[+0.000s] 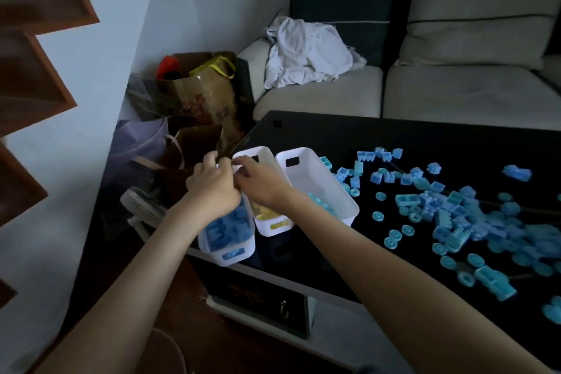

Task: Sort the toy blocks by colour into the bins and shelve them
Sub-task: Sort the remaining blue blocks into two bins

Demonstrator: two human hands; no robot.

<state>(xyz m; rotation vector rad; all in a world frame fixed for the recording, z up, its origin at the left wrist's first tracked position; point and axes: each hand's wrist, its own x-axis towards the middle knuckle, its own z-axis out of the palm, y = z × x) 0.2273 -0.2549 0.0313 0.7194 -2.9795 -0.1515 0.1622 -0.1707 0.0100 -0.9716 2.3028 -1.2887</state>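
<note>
At the left corner of the glossy black table (364, 136) stand three white plastic bins side by side: the left bin (226, 255) holds blue toy blocks, the middle bin (273, 229) yellow ones, and the right bin (303, 173) a few pale blue pieces. Many loose blue toy blocks (449, 215) lie scattered on the table to the right. The left hand (212, 188) and right hand (261, 182) meet over the bins' far ends, fingers curled; I cannot tell what they grasp.
</note>
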